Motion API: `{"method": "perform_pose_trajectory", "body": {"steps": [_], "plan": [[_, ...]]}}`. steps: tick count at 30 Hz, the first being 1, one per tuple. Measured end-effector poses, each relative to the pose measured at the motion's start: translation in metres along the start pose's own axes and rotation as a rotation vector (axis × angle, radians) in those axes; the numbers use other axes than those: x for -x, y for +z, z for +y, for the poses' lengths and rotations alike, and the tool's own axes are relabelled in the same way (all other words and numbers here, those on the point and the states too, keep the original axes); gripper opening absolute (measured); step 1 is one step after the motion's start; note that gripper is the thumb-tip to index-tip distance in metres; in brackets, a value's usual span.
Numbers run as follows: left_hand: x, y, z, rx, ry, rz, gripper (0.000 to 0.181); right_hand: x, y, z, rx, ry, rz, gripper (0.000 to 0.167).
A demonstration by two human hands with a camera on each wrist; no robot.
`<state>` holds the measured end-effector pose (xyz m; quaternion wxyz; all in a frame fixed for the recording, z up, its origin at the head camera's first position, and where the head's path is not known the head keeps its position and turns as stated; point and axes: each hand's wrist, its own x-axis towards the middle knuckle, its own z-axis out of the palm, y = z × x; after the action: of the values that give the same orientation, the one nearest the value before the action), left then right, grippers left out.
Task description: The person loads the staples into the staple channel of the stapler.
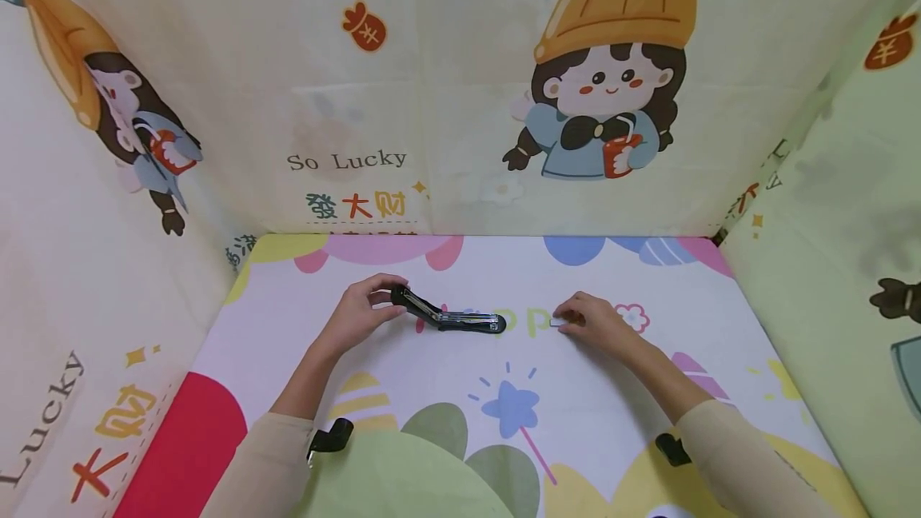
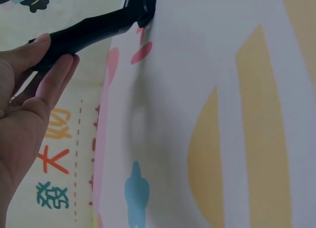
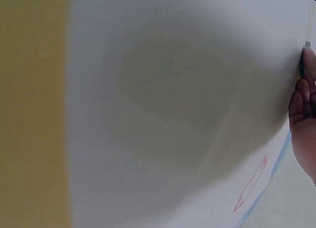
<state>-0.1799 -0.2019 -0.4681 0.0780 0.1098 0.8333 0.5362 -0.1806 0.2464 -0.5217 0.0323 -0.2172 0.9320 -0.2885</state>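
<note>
A black stapler (image 1: 469, 324) lies folded wide open on the patterned table, its metal channel facing up. My left hand (image 1: 357, 315) grips the raised end of one arm between thumb and fingers; the left wrist view shows that black arm (image 2: 91, 34) slanting down to the hinge. To the right of the stapler, apart from it, my right hand (image 1: 594, 321) pinches a small silvery strip (image 1: 556, 322), which looks like a strip of staples. In the right wrist view only the strip's grey tip (image 3: 307, 44) shows past the fingertips.
The tabletop (image 1: 432, 374) has a printed cloth with cartoon shapes. Cloth-covered walls stand at the back (image 1: 460, 102), the left (image 1: 93, 262) and the right (image 1: 813, 222). Black camera mounts (image 1: 332, 436) sit at both wrists.
</note>
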Motion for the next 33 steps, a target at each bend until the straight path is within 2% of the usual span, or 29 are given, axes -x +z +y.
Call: {"method": "perform_pose_trajectory", "body": {"steps": [5,20,26,33], "plan": [[0.0,0.0,0.0,0.007,0.003,0.0,0.044,-0.001,0.0,-0.001,0.013,0.005,-0.008,0.019],[0.0,0.0,0.0,0.006,-0.004,-0.003,0.044,-0.007,-0.001,0.0,0.009,-0.059,0.007,0.015],[0.0,0.0,0.0,-0.01,-0.013,-0.004,0.045,-0.013,-0.002,-0.006,0.024,-0.089,0.034,0.016],[0.0,-0.001,-0.003,0.013,-0.009,-0.012,0.047,-0.022,-0.003,-0.02,0.004,-0.129,0.044,0.015]]}}
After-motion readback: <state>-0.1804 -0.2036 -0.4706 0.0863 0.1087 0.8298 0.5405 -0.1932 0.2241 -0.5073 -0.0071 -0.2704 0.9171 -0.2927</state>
